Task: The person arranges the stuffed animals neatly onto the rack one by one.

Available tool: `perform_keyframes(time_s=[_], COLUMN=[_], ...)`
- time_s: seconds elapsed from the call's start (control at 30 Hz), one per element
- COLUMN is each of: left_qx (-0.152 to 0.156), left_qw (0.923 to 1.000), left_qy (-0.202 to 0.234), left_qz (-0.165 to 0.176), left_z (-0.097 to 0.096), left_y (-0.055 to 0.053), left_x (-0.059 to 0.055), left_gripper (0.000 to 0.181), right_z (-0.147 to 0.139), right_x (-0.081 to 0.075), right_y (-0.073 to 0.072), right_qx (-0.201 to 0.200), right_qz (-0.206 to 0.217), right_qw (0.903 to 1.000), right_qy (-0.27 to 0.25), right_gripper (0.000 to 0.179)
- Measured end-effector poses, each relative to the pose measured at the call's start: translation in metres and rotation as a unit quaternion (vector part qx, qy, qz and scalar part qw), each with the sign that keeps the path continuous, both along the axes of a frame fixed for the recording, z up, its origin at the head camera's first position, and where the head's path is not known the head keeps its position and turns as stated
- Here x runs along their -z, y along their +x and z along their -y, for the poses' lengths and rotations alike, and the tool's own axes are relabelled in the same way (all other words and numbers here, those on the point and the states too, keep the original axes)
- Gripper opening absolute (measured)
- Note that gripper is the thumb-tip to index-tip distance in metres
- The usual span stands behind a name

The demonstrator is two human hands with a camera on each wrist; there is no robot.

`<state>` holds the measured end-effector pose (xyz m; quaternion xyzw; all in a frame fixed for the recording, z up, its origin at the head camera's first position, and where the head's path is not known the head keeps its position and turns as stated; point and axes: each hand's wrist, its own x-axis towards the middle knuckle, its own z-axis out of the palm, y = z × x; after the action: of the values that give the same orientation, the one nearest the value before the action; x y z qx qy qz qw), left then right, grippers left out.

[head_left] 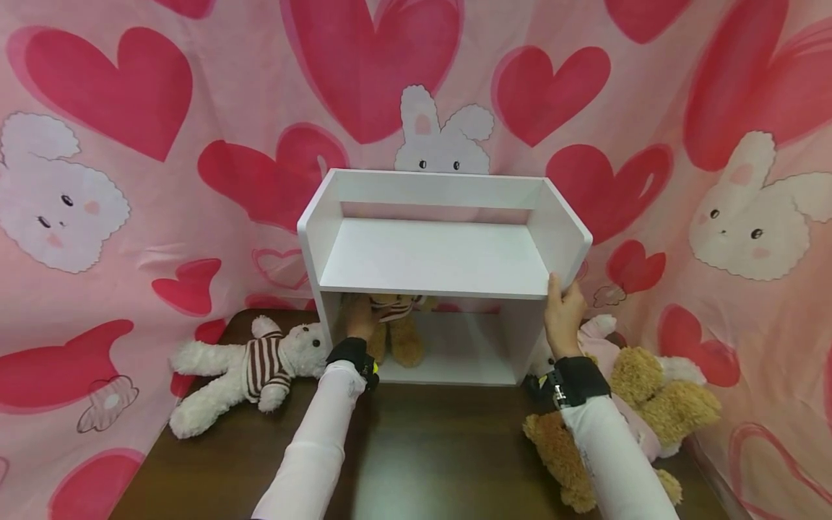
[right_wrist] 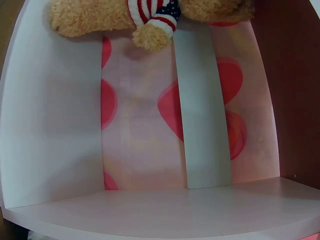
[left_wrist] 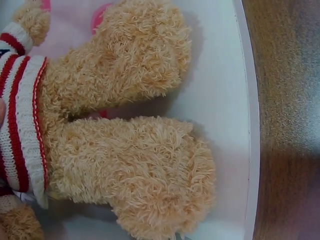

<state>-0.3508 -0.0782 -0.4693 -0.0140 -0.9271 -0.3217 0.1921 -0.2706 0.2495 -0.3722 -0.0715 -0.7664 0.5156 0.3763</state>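
A tan teddy bear [head_left: 398, 336] in a striped knit sweater sits in the lower compartment of a white shelf [head_left: 435, 260], at its left end. My left hand [head_left: 360, 318] reaches into that compartment and holds the bear by its body. In the left wrist view a fingertip [left_wrist: 1, 111] lies on the bear's red-and-white sweater [left_wrist: 22, 125], and its furry legs point toward the shelf's front edge. My right hand [head_left: 564, 314] grips the shelf's right side panel, thumb up, around the height of the middle board. The bear's head is hidden under that board.
On the brown table [head_left: 429, 448], a white plush toy [head_left: 260, 365] in a striped top lies left of the shelf. More plush toys, including a brown one [head_left: 562, 455] and one in pink [head_left: 640, 404], lie to the right, partly behind my right forearm. A heart-patterned pink cloth [head_left: 260, 94] hangs behind.
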Motion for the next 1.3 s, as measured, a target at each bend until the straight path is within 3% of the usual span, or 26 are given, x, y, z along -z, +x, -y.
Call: perform_keyframes(time_s=[0.23,0.4,0.87,1.0,1.2,1.3], left_qx=[-0.014,-0.024,-0.035,-0.042,-0.046,-0.043], left_qw=[0.9997,0.9992,0.9993,0.9988,0.9953,0.9955], left_qy=[-0.006,-0.028,-0.010,-0.024,-0.082,-0.080], left_qz=[-0.021,-0.014,-0.010,-0.006,-0.021,-0.028], left_z=[-0.004,-0.007,-0.008,-0.007,-0.008,-0.010], left_y=[0.001,-0.001,-0.006,-0.006,-0.004,-0.002], left_x=[-0.004,-0.003,0.002,0.002,0.005,0.006], left_gripper=[0.063,0.062,0.060,0.063,0.076,0.081], right_z=[0.001,0.000,0.000,0.001,0.001,0.000], right_x=[0.000,0.000,0.002,0.003,0.002,0.003], right_y=[0.000,0.000,-0.003,-0.004,-0.004,-0.004], right_qx=[-0.001,0.003,-0.005,-0.003,-0.004,-0.002], right_qz=[0.005,0.008,0.001,0.003,0.006,0.006], right_qw=[1.0000,0.9999,0.9999,1.0000,0.9999,1.0000], right_qy=[-0.002,-0.007,-0.009,-0.009,-0.010,-0.008], right_gripper=[0.043,0.044,0.045,0.044,0.044,0.044])
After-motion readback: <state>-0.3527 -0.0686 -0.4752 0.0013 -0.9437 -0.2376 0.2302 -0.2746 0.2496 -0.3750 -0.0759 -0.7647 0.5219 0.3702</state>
